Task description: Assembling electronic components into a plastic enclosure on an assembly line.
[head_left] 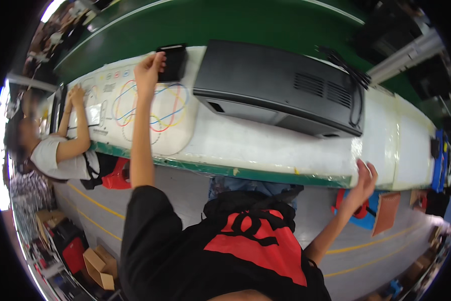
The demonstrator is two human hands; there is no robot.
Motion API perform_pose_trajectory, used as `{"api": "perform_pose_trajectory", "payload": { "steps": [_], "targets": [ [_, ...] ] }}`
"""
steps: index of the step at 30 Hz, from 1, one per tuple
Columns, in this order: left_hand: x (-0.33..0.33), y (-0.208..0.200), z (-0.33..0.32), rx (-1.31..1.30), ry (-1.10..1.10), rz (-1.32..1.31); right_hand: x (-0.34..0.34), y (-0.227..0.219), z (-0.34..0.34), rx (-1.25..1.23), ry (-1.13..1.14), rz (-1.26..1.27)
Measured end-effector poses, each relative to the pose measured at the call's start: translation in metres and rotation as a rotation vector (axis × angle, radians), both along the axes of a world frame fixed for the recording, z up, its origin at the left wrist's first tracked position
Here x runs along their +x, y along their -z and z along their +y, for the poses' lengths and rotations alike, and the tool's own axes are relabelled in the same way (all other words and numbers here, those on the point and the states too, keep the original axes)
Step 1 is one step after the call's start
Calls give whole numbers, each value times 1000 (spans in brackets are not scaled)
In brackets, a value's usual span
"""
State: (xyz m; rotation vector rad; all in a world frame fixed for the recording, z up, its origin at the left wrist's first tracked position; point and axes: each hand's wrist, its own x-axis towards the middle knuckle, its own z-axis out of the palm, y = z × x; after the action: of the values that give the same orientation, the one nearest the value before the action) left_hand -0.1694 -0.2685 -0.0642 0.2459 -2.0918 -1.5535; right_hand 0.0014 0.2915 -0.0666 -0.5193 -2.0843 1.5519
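Note:
A large black box-shaped appliance (275,80) with slotted vents lies on the white-topped workbench (265,148) in front of me. Its black power cord (350,75) is gathered at the right end and hangs down over it. Left of the appliance, my left hand (152,67) reaches to the far side of the bench. Its fingers are curled at the left edge of a flat black piece (174,64); whether they grip it is hard to make out. My right hand (364,179) hovers by the bench's near edge, below the appliance's right end, fingers apart and holding nothing.
A co-worker (67,155) leans over the bench at the left, hands near a dark-framed panel. A pale mat (180,138) with coloured looping lines lies between us. Blue containers (439,160) stand at the bench's right end. A red stool (116,175) is beneath the left side.

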Motion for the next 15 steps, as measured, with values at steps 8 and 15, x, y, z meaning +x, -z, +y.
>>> {"api": "perform_pose_trajectory", "payload": {
  "steps": [8,15],
  "targets": [
    [144,-77,156,827,680,135,-7,-68,-121,95,-525,511],
    [163,-79,204,1002,850,-53,-38,-105,-191,131,-957,822]
  ]
}}
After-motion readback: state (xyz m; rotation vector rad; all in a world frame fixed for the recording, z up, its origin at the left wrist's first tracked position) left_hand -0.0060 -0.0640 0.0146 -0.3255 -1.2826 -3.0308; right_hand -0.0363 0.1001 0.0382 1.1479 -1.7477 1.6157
